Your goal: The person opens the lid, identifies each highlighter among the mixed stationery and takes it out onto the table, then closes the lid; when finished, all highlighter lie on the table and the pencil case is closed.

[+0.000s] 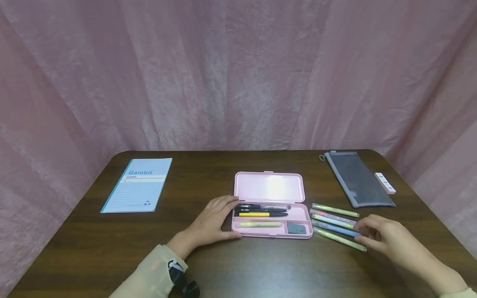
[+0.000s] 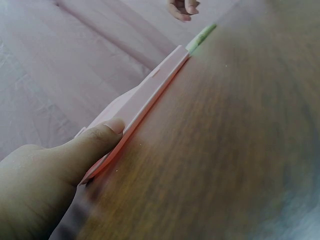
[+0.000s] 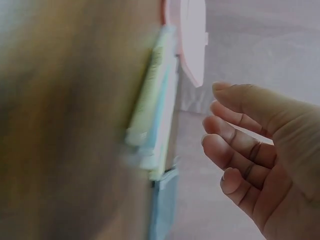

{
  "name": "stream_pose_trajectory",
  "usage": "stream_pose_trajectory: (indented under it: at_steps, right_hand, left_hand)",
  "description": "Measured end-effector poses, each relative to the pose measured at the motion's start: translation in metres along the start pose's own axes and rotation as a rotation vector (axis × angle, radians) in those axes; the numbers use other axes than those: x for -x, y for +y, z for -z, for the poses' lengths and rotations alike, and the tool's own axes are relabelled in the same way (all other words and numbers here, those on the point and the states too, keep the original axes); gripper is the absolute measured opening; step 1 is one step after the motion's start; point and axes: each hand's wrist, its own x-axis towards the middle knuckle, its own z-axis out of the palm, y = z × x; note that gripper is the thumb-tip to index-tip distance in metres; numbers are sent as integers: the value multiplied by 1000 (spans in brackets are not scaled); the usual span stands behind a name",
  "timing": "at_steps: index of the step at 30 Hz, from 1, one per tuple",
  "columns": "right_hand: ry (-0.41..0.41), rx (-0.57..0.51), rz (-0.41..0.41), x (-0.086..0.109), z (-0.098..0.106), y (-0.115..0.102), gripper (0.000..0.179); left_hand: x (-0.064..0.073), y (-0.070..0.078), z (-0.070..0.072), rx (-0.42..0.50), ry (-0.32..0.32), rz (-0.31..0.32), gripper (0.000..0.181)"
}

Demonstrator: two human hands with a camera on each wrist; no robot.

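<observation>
A pink pencil case (image 1: 272, 236) lies with its lid up on the table. Its back compartment holds several dark pens and a yellow-barrelled pen (image 1: 257, 214); in front are a pale yellow highlighter (image 1: 261, 224) and a grey-blue eraser (image 1: 296, 228). My left hand (image 1: 214, 219) grips the case's left end, thumb at the front corner and fingertips near the hinge. To the right of the case, several pastel highlighters lie side by side, a yellow-green one (image 1: 340, 240) nearest me. Over their right ends hovers my right hand (image 1: 387, 238), fingers loosely bent and apart from the thumb, nothing between them.
A grey zip pouch (image 1: 359, 178) lies at the back right, a small white box-like piece (image 1: 385, 183) beside it. At the left is a pale blue notebook (image 1: 138, 186). Behind the brown table (image 1: 149, 240) hangs a pink curtain (image 1: 223, 82).
</observation>
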Motion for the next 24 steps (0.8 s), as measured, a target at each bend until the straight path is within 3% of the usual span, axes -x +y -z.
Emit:
stream_pose_trajectory:
  at_steps: [15, 24]
  right_hand:
    - [-48, 3, 51, -58, 15, -33, 25]
    - [-129, -50, 111, -88, 6, -55, 18]
  left_hand:
    - [0, -1, -1, -3, 14, -5, 93]
    - [0, -1, -1, -8, 11, -4, 93]
